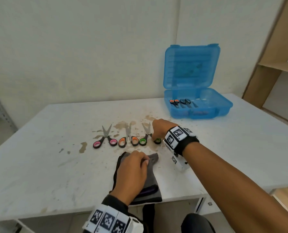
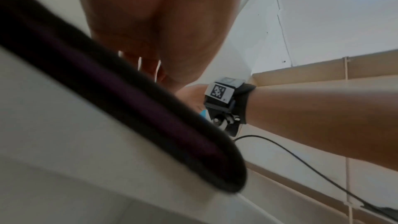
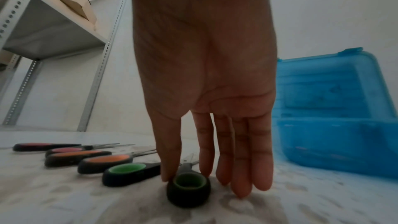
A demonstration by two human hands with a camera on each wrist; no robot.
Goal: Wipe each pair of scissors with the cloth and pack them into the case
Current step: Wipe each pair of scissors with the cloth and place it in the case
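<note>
Three pairs of scissors lie in a row on the stained white table (image 1: 56, 165): pink-handled (image 1: 105, 139), orange-handled (image 1: 128, 139) and green-handled (image 1: 144, 137) (image 3: 129, 174). My right hand (image 1: 155, 137) (image 3: 186, 175) reaches down on the green pair's right handle ring, fingers straight, thumb and forefinger either side of the handle's neck. The pair still lies flat. My left hand (image 1: 144, 159) grips the folded grey cloth (image 1: 152, 180) (image 2: 129, 108) near the front edge. The blue case (image 1: 223, 106) (image 3: 333, 142) stands open at the back right, with two pairs (image 1: 181, 103) inside.
A metal shelf rack (image 3: 53, 40) stands to the left of the table. Wooden shelving (image 1: 274, 64) stands to the right, behind the case. Brown stains spread under and around the scissors. A black cable (image 2: 301, 159) hangs below my right forearm.
</note>
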